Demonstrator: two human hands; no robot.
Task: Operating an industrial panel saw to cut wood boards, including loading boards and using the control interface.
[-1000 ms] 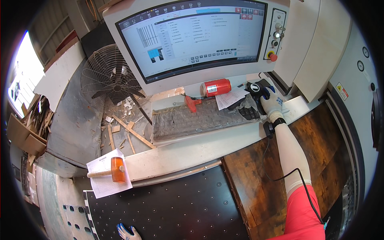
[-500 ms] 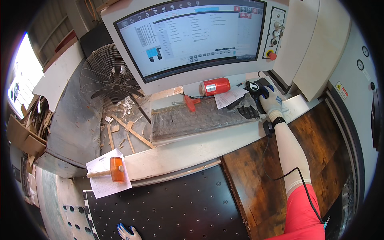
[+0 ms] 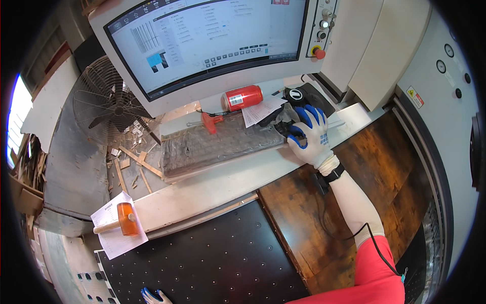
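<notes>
The left hand [image 3: 156, 297], partly cut off by the lower edge, lay over a black studded panel [image 3: 202, 253]; its fingers were spread and its grip was released. A brown wood-grain panel [image 3: 298, 218] adjoined on the right. At left, an orange-headed mallet [image 3: 127, 219] lay across a printed sheet [image 3: 116, 244].

The right hand [image 3: 311, 136], gloved in white and blue, was positioned over a crumpled black item [image 3: 287, 125] at the right end of a film-covered grey slab [image 3: 217, 144] on the white tabletop [image 3: 202, 193]. Its fingers were bent and spaced; whether its grip engaged the black item could not be determined.

Along the slab's far side were a red-handled tool [image 3: 211, 123], a paper slip [image 3: 263, 109] and a red can [image 3: 243, 98] on its side. A lit monitor [image 3: 202, 45] stood behind.
</notes>
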